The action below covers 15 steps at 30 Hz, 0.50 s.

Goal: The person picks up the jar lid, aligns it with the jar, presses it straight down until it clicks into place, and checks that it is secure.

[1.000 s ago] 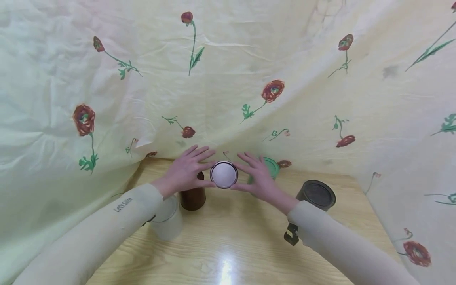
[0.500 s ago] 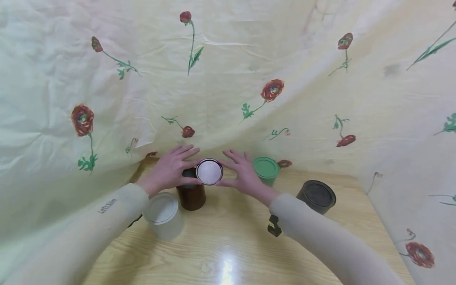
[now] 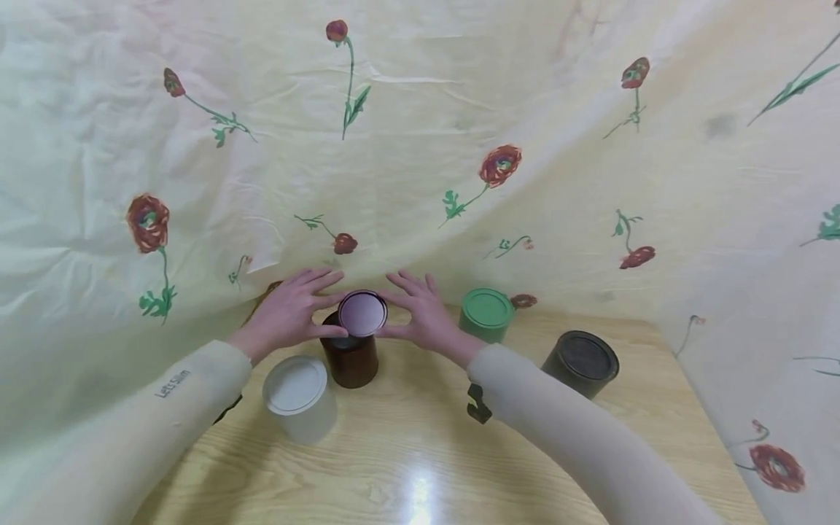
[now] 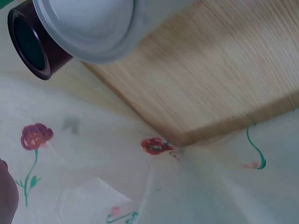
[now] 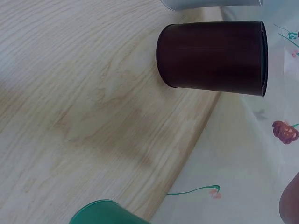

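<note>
A round can lid (image 3: 363,313) with a pale, shiny face and dark rim is held between both hands, tilted just above a brown can (image 3: 353,367). My left hand (image 3: 289,310) grips its left edge with thumb and forefinger, the other fingers spread. Opposite, my right hand (image 3: 423,315) grips the right edge in the same way. The brown can stands uncovered, its dark inside (image 4: 29,43) visible in the left wrist view. In the right wrist view the brown can (image 5: 210,58) appears from the side. Neither wrist view shows the lid.
A white lidded can (image 3: 297,385) stands to the left and nearer. Farther right are a green lidded can (image 3: 488,309) and a black lidded can (image 3: 586,357). Behind the wooden table (image 3: 420,437) hangs a flowered cloth (image 3: 407,182).
Both hands have carried the lid leftward, from beside the brown can to over its right part. The green can, partly covered before, has come into full view.
</note>
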Available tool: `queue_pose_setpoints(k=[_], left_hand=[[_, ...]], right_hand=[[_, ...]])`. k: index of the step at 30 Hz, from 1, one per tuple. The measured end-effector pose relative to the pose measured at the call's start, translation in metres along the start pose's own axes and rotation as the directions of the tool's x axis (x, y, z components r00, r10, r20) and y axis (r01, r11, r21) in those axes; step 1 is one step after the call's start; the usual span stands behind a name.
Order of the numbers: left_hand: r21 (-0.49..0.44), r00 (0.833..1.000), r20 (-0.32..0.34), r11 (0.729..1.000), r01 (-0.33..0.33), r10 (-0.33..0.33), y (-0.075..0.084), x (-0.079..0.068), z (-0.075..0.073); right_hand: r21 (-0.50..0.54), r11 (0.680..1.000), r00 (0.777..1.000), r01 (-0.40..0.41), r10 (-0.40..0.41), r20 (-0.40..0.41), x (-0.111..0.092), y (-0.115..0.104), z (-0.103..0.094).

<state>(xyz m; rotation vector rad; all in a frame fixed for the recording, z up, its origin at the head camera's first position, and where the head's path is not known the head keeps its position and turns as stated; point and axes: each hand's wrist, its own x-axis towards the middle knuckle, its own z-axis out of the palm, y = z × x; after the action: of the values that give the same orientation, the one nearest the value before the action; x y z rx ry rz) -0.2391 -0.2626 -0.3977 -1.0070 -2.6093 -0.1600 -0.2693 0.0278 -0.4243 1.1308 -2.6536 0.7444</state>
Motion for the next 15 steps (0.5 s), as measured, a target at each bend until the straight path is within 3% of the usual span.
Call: queue_pose_setpoints(k=[15], left_hand=[[-0.031, 0.996, 0.078, 0.999, 0.038, -0.035, -0.022, -0.009, 0.001]], right_hand=[[-0.041, 0.998, 0.988, -0.038, 0.044, 0.151, 0.026, -0.004, 0.011]])
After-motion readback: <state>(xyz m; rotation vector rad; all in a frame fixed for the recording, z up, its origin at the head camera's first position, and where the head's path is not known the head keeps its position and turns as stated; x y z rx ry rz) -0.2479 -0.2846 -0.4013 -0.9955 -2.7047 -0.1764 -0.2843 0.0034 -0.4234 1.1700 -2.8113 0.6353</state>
